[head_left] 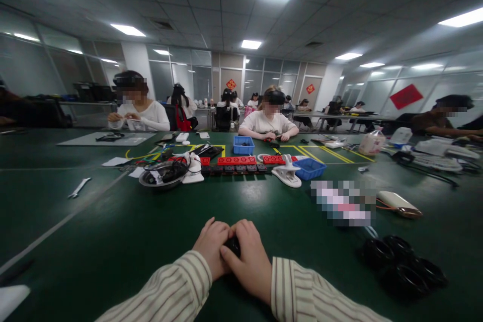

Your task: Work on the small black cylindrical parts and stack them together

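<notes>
Both grips closed tight, left hand (pixel 212 254) and right hand (pixel 251 261) pressed together around a small black part (pixel 233 245), mostly hidden between the fingers, low over the green tabletop (pixel 113 231). Likely mid-assembly, pressing or twisting the piece; calls next for a steady squeeze. Off right, a cluster of black rings (pixel 402 261); ahead, a metal bowl (pixel 163 175).

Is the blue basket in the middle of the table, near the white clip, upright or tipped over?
Upright. The blue basket rests on its base on the green table, open rim facing up, beside the white clip.
</notes>
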A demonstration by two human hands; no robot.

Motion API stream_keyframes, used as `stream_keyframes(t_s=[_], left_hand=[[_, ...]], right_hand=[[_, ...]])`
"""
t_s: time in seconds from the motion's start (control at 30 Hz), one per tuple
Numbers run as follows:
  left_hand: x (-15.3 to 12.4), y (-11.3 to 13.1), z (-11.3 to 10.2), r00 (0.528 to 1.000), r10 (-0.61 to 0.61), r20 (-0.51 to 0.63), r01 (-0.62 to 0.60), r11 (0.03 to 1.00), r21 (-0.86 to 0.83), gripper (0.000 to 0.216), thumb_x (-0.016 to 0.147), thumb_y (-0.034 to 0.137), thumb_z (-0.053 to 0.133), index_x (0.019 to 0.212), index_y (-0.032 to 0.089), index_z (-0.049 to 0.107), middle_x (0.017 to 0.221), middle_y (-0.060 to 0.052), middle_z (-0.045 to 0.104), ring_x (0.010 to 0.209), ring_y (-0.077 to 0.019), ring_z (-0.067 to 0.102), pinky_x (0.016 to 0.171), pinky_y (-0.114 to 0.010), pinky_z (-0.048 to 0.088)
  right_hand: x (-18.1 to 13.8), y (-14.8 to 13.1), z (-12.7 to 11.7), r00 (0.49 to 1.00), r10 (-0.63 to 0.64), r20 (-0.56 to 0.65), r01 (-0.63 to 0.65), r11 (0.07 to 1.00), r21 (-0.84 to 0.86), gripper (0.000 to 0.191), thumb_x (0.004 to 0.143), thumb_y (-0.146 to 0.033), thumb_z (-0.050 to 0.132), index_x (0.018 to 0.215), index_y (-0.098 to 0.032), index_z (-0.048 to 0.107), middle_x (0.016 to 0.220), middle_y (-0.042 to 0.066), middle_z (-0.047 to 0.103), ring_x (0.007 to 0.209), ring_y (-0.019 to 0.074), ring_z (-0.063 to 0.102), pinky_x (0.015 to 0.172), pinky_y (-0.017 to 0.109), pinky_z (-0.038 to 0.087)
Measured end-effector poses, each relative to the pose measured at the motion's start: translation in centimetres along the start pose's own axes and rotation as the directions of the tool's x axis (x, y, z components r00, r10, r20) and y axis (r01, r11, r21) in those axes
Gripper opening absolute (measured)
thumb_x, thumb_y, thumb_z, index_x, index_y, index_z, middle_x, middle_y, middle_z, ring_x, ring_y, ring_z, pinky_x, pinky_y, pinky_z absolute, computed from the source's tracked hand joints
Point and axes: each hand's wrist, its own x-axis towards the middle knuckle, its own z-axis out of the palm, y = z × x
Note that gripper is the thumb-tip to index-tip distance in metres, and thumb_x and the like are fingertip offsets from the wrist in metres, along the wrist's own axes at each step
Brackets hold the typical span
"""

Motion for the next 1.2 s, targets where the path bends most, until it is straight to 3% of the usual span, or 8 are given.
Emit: stream_keyframes(t_s=[0.13,0.33,0.5,0.67,0.9,1.0,1.2], left_hand=[[0.1,-0.2,0.3,1.0,-0.013,-0.026,0.012,1.0,-0.023,0.024,0.053,0.023,0.061,0.076,0.019,0.056,0.084,-0.004,0.059,0.088,-0.0234,0.054,0.1,-0.043,0.028],[0.1,-1.0,0.5,0.997,0.076,-0.013,-0.077,0.995,-0.058,0.028,0.056,0.024,0.06,0.084,0.019,0.06,0.09,-0.006,0.06,0.091,-0.0241,0.054,0.085,-0.035,0.042],[-0.1,-1.2,0.5,0.998,0.064,-0.012,-0.064,0.998,-0.018,0.034,0.058,0.029,0.061,0.09,0.017,0.058,0.097,-0.007,0.059,0.095,-0.0251,0.053,0.088,-0.037,0.041],[-0.3,-1.2,0.9,0.999,0.044,-0.025,-0.043,0.998,0.035,0.039,0.058,0.028,0.06,0.095,0.016,0.058,0.102,-0.008,0.058,0.101,-0.0259,0.051,0.093,-0.037,0.038],[-0.9,-0.2,0.6,0.998,-0.025,-0.058,0.031,0.993,0.11,0.05,0.055,0.027,0.064,0.103,0.015,0.054,0.106,-0.011,0.056,0.103,-0.0292,0.049,0.097,-0.044,0.032],[-1.2,0.3,0.3,0.994,-0.058,-0.088,0.068,0.991,0.117,0.041,0.059,0.032,0.062,0.095,0.014,0.056,0.097,-0.01,0.057,0.096,-0.0282,0.051,0.093,-0.044,0.035],[-1.1,0.1,0.2,0.995,-0.056,-0.079,0.063,0.994,0.092,0.025,0.06,0.023,0.06,0.083,0.014,0.058,0.087,-0.008,0.059,0.088,-0.0258,0.054,0.085,-0.039,0.041]], right_hand=[[0.1,0.2,0.0,1.0,-0.002,-0.002,0.002,1.0,-0.007,0.011,0.071,-0.012,0.055,0.075,-0.018,0.047,0.08,0.001,0.048,0.079,0.0173,0.042,0.074,0.032,0.035],[-0.2,0.4,-0.6,0.983,-0.178,-0.037,0.181,0.976,0.124,0.021,0.062,-0.004,0.045,0.077,-0.018,0.049,0.082,0.002,0.052,0.082,0.0172,0.045,0.076,0.032,0.037],[-0.8,0.4,-0.5,0.969,-0.246,0.007,0.24,0.951,0.196,0.039,0.058,0.0,0.037,0.089,-0.018,0.052,0.09,0.005,0.054,0.088,0.0174,0.046,0.083,0.033,0.039],[-0.9,0.0,-0.3,0.964,-0.262,0.053,0.254,0.959,0.127,0.045,0.062,0.001,0.036,0.102,-0.016,0.05,0.103,0.007,0.051,0.099,0.0172,0.044,0.09,0.034,0.037],[-0.9,0.1,-0.3,0.984,-0.179,0.012,0.179,0.983,-0.037,0.035,0.078,-0.015,0.051,0.112,-0.018,0.047,0.112,0.007,0.049,0.106,0.0195,0.043,0.095,0.037,0.034],[-0.7,0.6,0.0,0.994,-0.111,-0.021,0.11,0.993,-0.04,0.028,0.082,-0.014,0.047,0.109,-0.017,0.049,0.106,0.008,0.051,0.1,0.0198,0.046,0.091,0.037,0.037],[-0.7,0.7,-0.2,0.995,-0.098,0.001,0.098,0.995,-0.019,0.02,0.081,-0.013,0.046,0.099,-0.017,0.053,0.097,0.006,0.051,0.092,0.0183,0.048,0.084,0.034,0.04]])
